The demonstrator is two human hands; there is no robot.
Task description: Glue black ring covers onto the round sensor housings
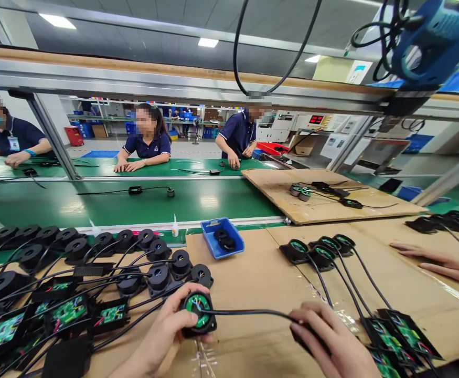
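A round black housing (209,324) with a green circuit disc and thin coloured wires faces up in my left hand (168,328), the thumb resting on the disc. From it a black cable (248,312) runs right to my right hand (327,336). My right hand is closed round a dark part at the cable's other end, mostly hidden by the fingers. Beyond my right hand lie several round housings (296,251) with green discs, cabled to open black boxes (386,336) with green boards.
Many capped black housings (158,277) and boxed boards (70,311) crowd the left. A blue bin (223,239) holds black rings. Another person's hand (441,262) rests at right. Beyond are a green conveyor (198,202), a cardboard sheet (268,189) and an overhead blue tool (429,47).
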